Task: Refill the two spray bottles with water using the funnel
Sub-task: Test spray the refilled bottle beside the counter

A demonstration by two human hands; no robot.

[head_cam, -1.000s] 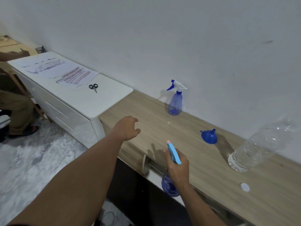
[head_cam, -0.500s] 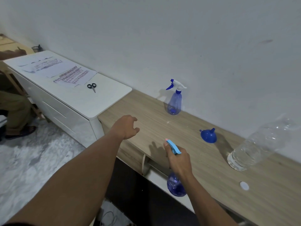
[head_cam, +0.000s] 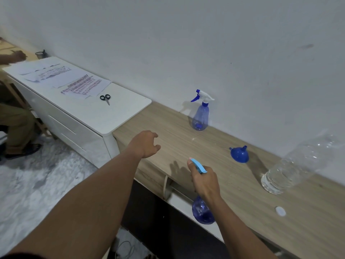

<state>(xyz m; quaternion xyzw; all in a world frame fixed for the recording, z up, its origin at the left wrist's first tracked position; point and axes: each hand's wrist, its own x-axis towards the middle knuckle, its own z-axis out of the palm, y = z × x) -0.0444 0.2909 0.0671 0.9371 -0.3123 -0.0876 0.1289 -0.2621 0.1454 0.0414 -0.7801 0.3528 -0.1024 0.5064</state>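
Right hand [head_cam: 204, 181] clamped around the neck of a blue spray bottle [head_cam: 202, 212] with a light-blue trigger head, held at the front edge of the wooden counter [head_cam: 242, 193], body hanging below the hand. Left hand [head_cam: 145, 143] empty, fingers loosely curled and apart, hovering over the counter's left end. Blue funnel [head_cam: 239, 154] lies tipped on the counter, near a clear water bottle [head_cam: 291, 165] standing by the wall. White cap [head_cam: 280, 211] lies loose in front of it. Second spray bottle [head_cam: 201, 114] upright against the wall. Scissors [head_cam: 105, 98] and papers [head_cam: 82, 86] on the adjoining white cabinet [head_cam: 89, 124].
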